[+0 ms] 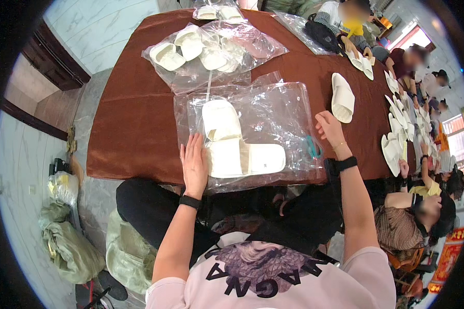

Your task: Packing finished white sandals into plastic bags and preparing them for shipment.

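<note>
While left hand [195, 165] lies flat, fingers spread, on clear plastic bag [263, 110], cream slippers [234, 147] inside, right hand [329, 129] loosely curled, holding nothing, brown table [134, 118].

— What can't you make out?
— The pair of cream slippers inside the clear plastic bag [252, 131] is dulled by glare and creases. A small teal thing [312, 147] under the film near the right hand [329, 129] is unidentifiable.
— Anything cut off?
— The far bagged white slippers [219, 11] run off the top edge; the co-workers' faces are blurred.
</note>
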The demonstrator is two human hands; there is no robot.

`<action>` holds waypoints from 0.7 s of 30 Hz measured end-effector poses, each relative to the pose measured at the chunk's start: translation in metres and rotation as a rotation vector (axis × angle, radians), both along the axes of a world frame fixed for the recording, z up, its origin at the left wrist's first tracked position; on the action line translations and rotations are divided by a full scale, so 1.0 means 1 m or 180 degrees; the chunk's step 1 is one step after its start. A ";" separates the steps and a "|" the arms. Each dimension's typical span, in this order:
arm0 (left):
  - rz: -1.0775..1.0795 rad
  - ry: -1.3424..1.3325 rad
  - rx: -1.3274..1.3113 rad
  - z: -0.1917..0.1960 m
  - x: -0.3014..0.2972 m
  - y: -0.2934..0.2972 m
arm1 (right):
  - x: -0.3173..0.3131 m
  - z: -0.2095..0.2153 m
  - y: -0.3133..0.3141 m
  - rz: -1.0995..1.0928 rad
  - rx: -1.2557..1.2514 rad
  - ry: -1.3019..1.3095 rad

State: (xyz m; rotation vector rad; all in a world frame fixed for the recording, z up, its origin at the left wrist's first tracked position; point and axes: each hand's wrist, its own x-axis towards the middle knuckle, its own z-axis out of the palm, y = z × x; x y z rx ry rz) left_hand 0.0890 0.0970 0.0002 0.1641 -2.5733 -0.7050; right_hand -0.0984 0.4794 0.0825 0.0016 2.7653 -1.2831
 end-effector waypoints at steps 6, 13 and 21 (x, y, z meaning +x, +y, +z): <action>0.0144 -0.0077 -0.0008 0.005 0.005 -0.003 | 0.025 0.033 -0.034 0.0327 0.0364 -0.0050; 0.0074 -0.0021 0.0285 0.007 0.003 -0.003 | 0.021 0.013 -0.054 0.1174 0.1385 0.0422; 0.0090 0.0089 0.0271 0.004 0.007 -0.005 | 0.009 0.017 -0.045 0.0548 0.0319 0.0284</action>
